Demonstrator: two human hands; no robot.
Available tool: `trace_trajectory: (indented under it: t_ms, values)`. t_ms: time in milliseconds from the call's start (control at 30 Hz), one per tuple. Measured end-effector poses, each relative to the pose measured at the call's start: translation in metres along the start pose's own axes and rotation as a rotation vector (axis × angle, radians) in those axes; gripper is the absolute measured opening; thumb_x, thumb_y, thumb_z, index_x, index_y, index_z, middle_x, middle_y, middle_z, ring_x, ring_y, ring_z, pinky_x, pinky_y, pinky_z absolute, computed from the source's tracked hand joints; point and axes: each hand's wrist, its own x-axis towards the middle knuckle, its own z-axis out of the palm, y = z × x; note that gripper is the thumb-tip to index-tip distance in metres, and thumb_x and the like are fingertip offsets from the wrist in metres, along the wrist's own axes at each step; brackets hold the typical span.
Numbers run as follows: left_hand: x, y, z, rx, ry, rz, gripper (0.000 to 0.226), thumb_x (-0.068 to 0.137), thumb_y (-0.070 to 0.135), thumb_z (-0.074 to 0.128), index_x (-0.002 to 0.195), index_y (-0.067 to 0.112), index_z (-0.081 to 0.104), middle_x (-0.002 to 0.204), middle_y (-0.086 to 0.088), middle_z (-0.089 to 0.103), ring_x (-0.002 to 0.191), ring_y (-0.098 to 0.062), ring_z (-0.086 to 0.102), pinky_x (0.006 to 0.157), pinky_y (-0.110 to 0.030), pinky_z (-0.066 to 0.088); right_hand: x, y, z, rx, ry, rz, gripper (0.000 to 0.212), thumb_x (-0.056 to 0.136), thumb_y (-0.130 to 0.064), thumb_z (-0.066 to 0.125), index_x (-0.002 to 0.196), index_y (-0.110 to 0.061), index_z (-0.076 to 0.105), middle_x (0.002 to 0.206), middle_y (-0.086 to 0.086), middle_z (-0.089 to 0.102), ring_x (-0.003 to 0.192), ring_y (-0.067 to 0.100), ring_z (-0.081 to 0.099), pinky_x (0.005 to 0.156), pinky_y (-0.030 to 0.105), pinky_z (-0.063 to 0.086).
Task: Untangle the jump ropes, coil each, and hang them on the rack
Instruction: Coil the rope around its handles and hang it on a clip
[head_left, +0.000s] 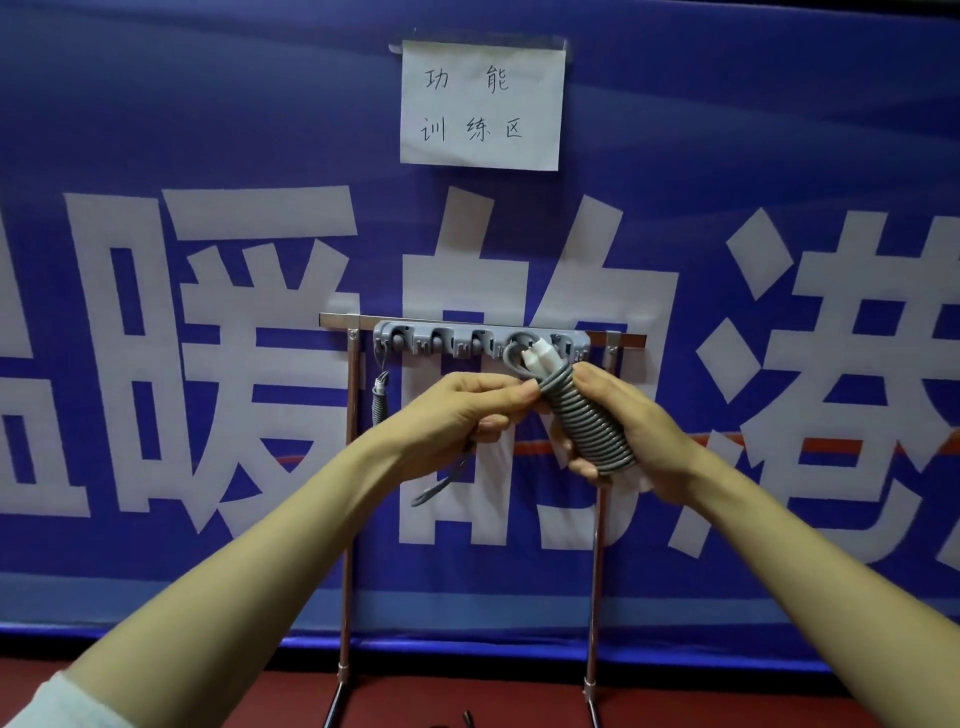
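The step in hand looked like the end of coiling, just short of hanging. The right hand (641, 434) was wrapped around a grey jump rope (587, 415) wound into a tight, long bundle, with its fingers curled under the lower end. The left hand (457, 415) pinched the cord at the top of the bundle, beside the two white handles (540, 358) that stuck up from it. A loose loop (441, 483) of grey cord hung below the left hand. I could not tell whether it was unwound tail or a loop kept for hanging.

The bundle was held in the air, in front of the right end of the grey hook rack (467, 340), which sat on the top bar of a metal stand (350, 467). A second rope (380, 397), already bundled, hung from the hook at the rack's left end.

Next, by my judgement, the tail needed securing so the turns would not spring open. Then a loop had to go over a free hook, the right hand squeezing the turns together meanwhile.
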Motion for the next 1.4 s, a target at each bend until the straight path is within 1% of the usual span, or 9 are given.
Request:
trace_trajectory:
  t_ms: [133, 300, 500, 567, 667, 767, 900, 1100, 1400]
  values:
    - [-0.004, -0.003, -0.007, 0.028, -0.098, -0.069, 0.025, 0.086, 0.030, 0.062, 0.098, 0.013, 0.076, 0.064, 0.002, 0.051, 0.065, -0.013, 0.037, 0.076, -0.025, 0.033, -0.004, -0.005, -0.003, -0.123, -0.090, 0.131, 0.065, 0.080, -0.071, 0.051, 0.103, -0.011, 0.056, 0.072, 0.009, 0.057, 0.053, 0.019, 0.050, 0.043, 0.024, 0.044]
    - [-0.009, -0.005, -0.010, 0.188, -0.087, -0.088, 0.017, 0.078, 0.029, 0.073, 0.093, 0.022, 0.079, 0.104, -0.004, 0.072, 0.104, -0.027, 0.048, 0.113, -0.055, 0.026, -0.004, -0.005, 0.002, -0.280, -0.089, 0.197, 0.066, 0.076, -0.070, 0.051, 0.098, -0.008, 0.056, 0.071, 0.008, 0.058, 0.055, 0.023, 0.051, 0.049, 0.030, 0.046]
    - [-0.005, -0.005, -0.005, 0.273, -0.053, -0.077, 0.024, 0.077, 0.022, 0.071, 0.098, 0.011, 0.076, 0.101, -0.006, 0.074, 0.094, -0.016, 0.063, 0.103, -0.043, 0.045, -0.001, -0.009, 0.005, -0.278, -0.076, 0.275, 0.056, 0.095, -0.056, 0.036, 0.097, -0.004, 0.056, 0.069, 0.014, 0.058, 0.056, 0.023, 0.055, 0.053, 0.031, 0.049]
    - [-0.005, -0.006, -0.004, 0.251, -0.046, -0.086, 0.021, 0.083, 0.017, 0.068, 0.100, 0.005, 0.073, 0.085, -0.002, 0.073, 0.074, -0.012, 0.059, 0.082, -0.032, 0.053, -0.001, -0.007, 0.008, -0.288, -0.023, 0.251, 0.058, 0.095, -0.056, 0.036, 0.093, -0.002, 0.057, 0.066, 0.015, 0.059, 0.052, 0.023, 0.054, 0.049, 0.029, 0.048]
    - [-0.008, -0.007, -0.002, 0.239, -0.048, -0.103, 0.020, 0.086, 0.019, 0.067, 0.099, 0.005, 0.073, 0.071, 0.003, 0.064, 0.054, -0.007, 0.034, 0.051, -0.016, 0.035, -0.002, -0.001, 0.007, -0.320, -0.022, 0.262, 0.062, 0.087, -0.065, 0.044, 0.091, -0.005, 0.058, 0.068, 0.016, 0.062, 0.053, 0.025, 0.057, 0.051, 0.031, 0.050]
    - [-0.011, -0.013, -0.005, 0.293, 0.013, -0.084, 0.032, 0.077, 0.034, 0.070, 0.099, 0.012, 0.076, 0.086, -0.014, 0.063, 0.063, -0.013, 0.032, 0.055, -0.017, 0.030, -0.004, 0.004, 0.007, -0.316, -0.009, 0.257, 0.063, 0.082, -0.066, 0.048, 0.090, -0.005, 0.059, 0.073, 0.018, 0.065, 0.055, 0.029, 0.059, 0.053, 0.034, 0.051]
    - [-0.015, -0.016, -0.002, 0.161, -0.061, -0.131, 0.035, 0.087, 0.042, 0.054, 0.099, 0.016, 0.074, 0.075, 0.000, 0.061, 0.059, -0.012, 0.027, 0.059, -0.022, 0.024, -0.002, 0.006, 0.007, -0.297, 0.008, 0.225, 0.065, 0.082, -0.065, 0.047, 0.085, -0.002, 0.062, 0.069, 0.017, 0.063, 0.052, 0.027, 0.058, 0.049, 0.030, 0.052]
    - [-0.018, -0.020, -0.012, 0.077, -0.247, -0.261, 0.036, 0.099, 0.026, 0.041, 0.114, 0.001, 0.062, 0.073, -0.001, 0.053, 0.059, -0.007, 0.031, 0.057, -0.018, 0.030, -0.002, 0.006, 0.006, -0.347, -0.038, 0.246, 0.065, 0.080, -0.067, 0.047, 0.082, -0.005, 0.063, 0.068, 0.015, 0.064, 0.051, 0.025, 0.060, 0.049, 0.029, 0.052]
    - [-0.021, -0.021, -0.025, 0.378, -0.051, -0.050, 0.026, 0.076, 0.030, 0.071, 0.091, 0.010, 0.076, 0.089, -0.010, 0.071, 0.085, -0.020, 0.062, 0.090, -0.035, 0.051, -0.005, 0.003, 0.010, -0.289, -0.152, 0.312, 0.065, 0.080, -0.068, 0.048, 0.084, -0.004, 0.058, 0.068, 0.013, 0.061, 0.051, 0.022, 0.057, 0.049, 0.030, 0.051]
